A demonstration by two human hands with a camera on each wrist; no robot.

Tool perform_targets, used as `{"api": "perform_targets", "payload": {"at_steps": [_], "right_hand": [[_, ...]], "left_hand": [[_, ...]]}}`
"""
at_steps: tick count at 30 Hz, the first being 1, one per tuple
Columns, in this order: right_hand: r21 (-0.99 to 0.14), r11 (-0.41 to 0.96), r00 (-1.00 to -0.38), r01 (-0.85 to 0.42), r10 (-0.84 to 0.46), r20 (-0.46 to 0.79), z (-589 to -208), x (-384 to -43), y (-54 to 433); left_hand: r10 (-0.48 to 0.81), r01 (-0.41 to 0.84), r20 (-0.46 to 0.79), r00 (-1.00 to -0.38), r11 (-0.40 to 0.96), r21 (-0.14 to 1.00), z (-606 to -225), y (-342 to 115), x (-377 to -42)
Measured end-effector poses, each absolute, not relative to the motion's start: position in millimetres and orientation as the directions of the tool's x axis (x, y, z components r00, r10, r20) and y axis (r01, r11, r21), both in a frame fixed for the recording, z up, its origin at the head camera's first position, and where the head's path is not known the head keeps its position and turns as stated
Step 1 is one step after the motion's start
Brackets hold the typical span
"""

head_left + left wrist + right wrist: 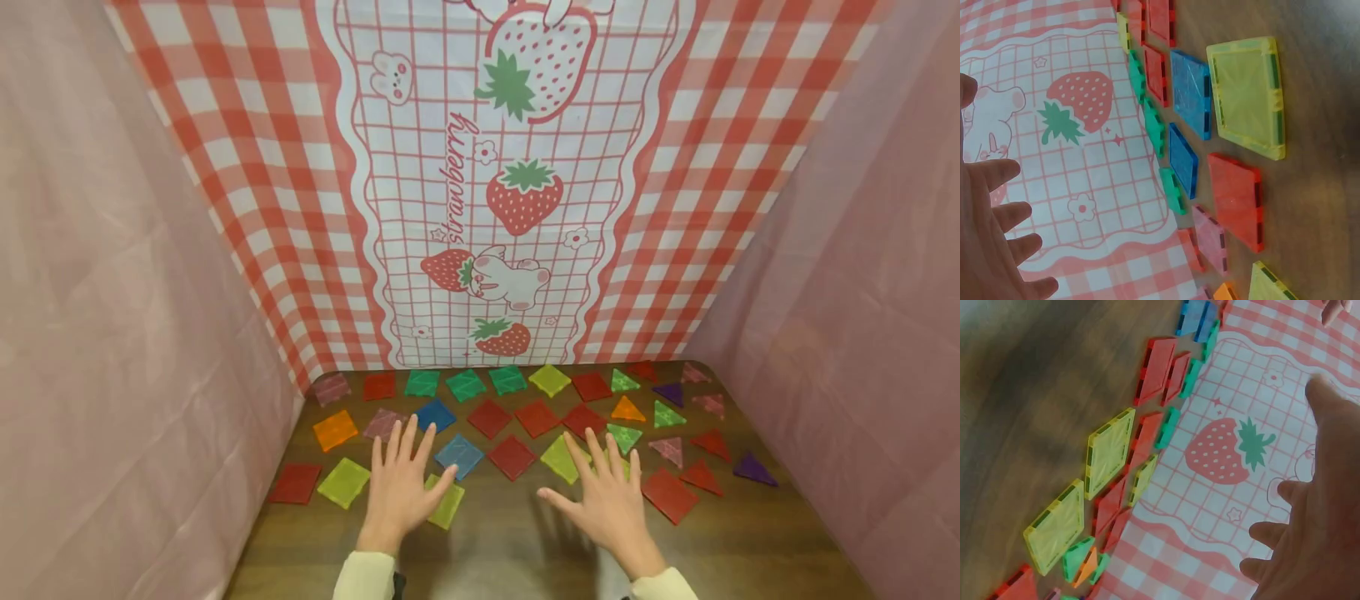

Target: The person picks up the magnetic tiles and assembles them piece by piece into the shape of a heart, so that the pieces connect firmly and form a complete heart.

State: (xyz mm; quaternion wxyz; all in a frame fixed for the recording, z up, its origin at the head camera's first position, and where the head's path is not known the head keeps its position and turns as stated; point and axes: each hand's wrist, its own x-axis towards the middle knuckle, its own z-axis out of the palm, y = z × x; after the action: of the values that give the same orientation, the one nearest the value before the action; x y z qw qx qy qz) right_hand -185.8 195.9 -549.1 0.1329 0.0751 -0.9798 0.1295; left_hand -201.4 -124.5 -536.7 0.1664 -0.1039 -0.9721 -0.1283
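Note:
Both hands hover with fingers spread over a wooden table [510,542], holding nothing. My left hand [401,492] overlaps a yellow square tile [447,504] in the head view, with a blue square tile [459,455] just right of its fingers. My right hand [607,504] is over the right half, its fingers overlapping another yellow square tile [561,458]. A red square tile [671,496] lies right of that hand. In the left wrist view, the left fingers [1013,215] are straight and apart. The right wrist view shows the right fingers [1266,534] bare too.
Translucent tiles spread in rows toward the back: green squares [467,385], red squares [512,457], an orange square [335,430]. Small triangles, such as a purple one [753,469], lie at the right. A strawberry-print cloth [465,167] hangs behind; pink curtains [135,333] flank both sides.

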Motion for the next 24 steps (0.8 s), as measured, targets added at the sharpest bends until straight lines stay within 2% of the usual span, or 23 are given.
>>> {"api": "perform_targets", "payload": {"at_steps": [6, 14, 17, 24], "right_hand": [[-0.223, 0.948, -0.944, -0.229, -0.16, 0.289, -547, -209, 195], [-0.14, 0.92, -0.875, -0.367, -0.29, 0.388, -550, -246, 184], [-0.154, 0.909, -0.886, -0.387, -0.321, 0.334, -556, -255, 176], [-0.194, 0.895, -0.915, -0.402, -0.388, 0.107, -579, -258, 153]], "left_hand": [[0.181, 0.27, 0.336, -0.924, 0.932, 0.24, -533, -128, -223], [0.261, 0.316, 0.255, -0.931, 0.926, 0.208, -539, -122, -253], [0.295, 0.333, 0.201, -0.934, 0.923, 0.194, -544, -118, -259], [0.37, 0.374, 0.06, -0.927, 0.907, 0.193, -575, -104, -261]]}}
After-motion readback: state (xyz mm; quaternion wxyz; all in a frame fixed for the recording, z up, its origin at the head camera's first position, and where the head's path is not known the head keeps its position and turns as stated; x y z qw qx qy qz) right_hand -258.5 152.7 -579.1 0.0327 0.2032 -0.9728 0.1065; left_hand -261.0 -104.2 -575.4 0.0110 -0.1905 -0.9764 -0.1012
